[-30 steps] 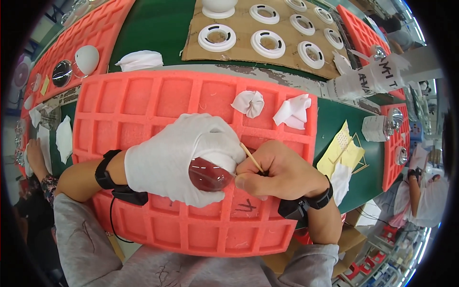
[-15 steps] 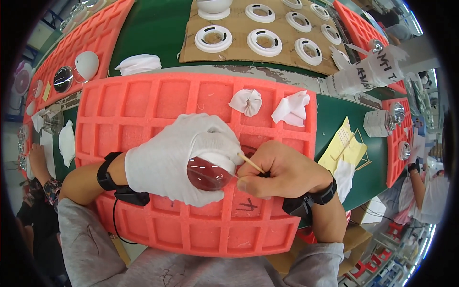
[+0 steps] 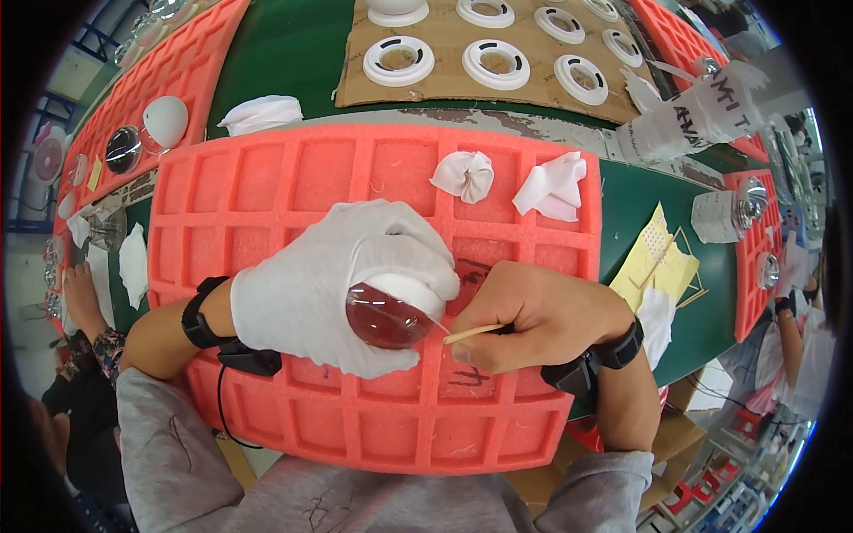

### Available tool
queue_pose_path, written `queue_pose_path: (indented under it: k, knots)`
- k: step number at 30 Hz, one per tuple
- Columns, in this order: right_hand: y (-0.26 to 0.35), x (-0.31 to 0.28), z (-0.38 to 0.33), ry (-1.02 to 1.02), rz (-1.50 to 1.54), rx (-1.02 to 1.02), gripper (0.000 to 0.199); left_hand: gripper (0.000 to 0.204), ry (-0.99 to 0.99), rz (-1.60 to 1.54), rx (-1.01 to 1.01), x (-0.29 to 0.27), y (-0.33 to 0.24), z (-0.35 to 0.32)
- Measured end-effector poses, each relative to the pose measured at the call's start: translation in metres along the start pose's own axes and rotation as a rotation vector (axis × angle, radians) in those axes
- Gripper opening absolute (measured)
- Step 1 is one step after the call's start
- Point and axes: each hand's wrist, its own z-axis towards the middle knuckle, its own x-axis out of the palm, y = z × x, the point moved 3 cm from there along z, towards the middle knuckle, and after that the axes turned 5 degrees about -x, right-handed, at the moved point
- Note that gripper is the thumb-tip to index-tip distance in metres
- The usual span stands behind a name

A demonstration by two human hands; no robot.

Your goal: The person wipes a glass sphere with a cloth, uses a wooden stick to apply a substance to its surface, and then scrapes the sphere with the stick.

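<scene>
My left hand [image 3: 333,275], in a white glove, is closed round a ball-shaped piece with a glossy clear dome [image 3: 387,322] that looks dark red over the foam and a white part [image 3: 410,289] behind it. Bare, my right hand [image 3: 542,318] pinches a thin wooden stick [image 3: 474,333] between thumb and fingers. The stick points left, its tip just right of the dome. A fine pale line runs from the dome's edge toward the stick tip; what it is, I cannot make out. Both hands are over a red foam tray [image 3: 306,433] with square compartments.
Two crumpled white cloths [image 3: 463,176] [image 3: 553,186] lie in the tray's far compartments. Yellow paper [image 3: 656,258] with wooden sticks sits to the right. White rings [image 3: 398,61] rest on cardboard [image 3: 444,98] at the back. Another person's hand [image 3: 83,298] is at left.
My right hand has drawn slightly right, away from the dome. The stick has swung from pointing up at the white part to lying nearly level. My left hand keeps its hold.
</scene>
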Motion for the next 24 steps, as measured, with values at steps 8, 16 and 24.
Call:
queue_pose_path:
  k: [8, 16, 24]
  knots:
    - [-0.0021, 0.0022, 0.0007, 0.061, -0.003, -0.007, 0.032, 0.053, -0.002, -0.001, 0.024, 0.0007, 0.0013, -0.0005]
    - [-0.0003, 0.0001, 0.0005, 0.114, -0.028, -0.055, 0.033, 0.051, 0.021, -0.032, 0.001, -0.0002, -0.0007, 0.0007]
    - [-0.0028, 0.0009, -0.0016, 0.166, -0.011, -0.002, 0.036, 0.049, -0.001, -0.039, -0.011, 0.0007, -0.0014, -0.0002]
